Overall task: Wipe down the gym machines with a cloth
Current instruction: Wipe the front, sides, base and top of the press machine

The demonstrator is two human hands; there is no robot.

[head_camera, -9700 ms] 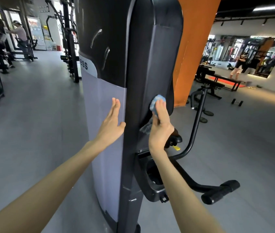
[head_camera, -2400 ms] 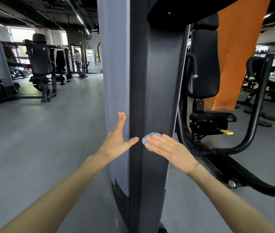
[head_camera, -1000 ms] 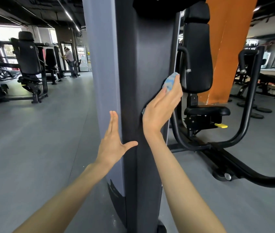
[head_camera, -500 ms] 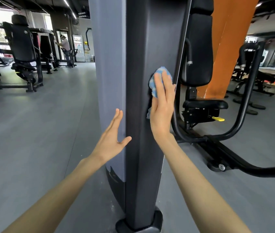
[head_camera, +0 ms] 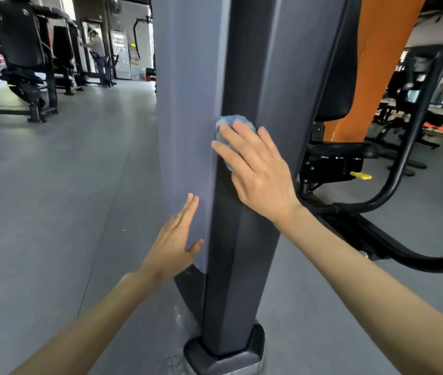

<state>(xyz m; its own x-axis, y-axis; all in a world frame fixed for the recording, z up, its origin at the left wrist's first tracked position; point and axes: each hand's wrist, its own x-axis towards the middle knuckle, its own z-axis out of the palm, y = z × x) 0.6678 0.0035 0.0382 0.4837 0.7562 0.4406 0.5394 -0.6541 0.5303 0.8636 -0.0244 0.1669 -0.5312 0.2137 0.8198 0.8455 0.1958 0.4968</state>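
Observation:
A tall gym machine column (head_camera: 244,239) fills the middle of the view, black on its front face and grey on its left panel. My right hand (head_camera: 255,169) presses a blue cloth (head_camera: 231,123) flat against the black face near its left edge, fingers straight and spread. Most of the cloth is hidden under the palm. My left hand (head_camera: 174,244) rests flat on the grey panel lower down, fingers straight and together.
The machine's black seat (head_camera: 342,151) with a yellow lever (head_camera: 361,175) and curved black frame (head_camera: 404,169) stand to the right. An orange pillar (head_camera: 377,63) rises behind. Other machines (head_camera: 25,63) and a person (head_camera: 97,54) are far left. The column's foot (head_camera: 225,355) sits on grey floor.
My right hand with the cloth has slid left and down across the black face to its left edge. The view has tilted down, showing more of the column's foot. My left hand stays on the grey panel.

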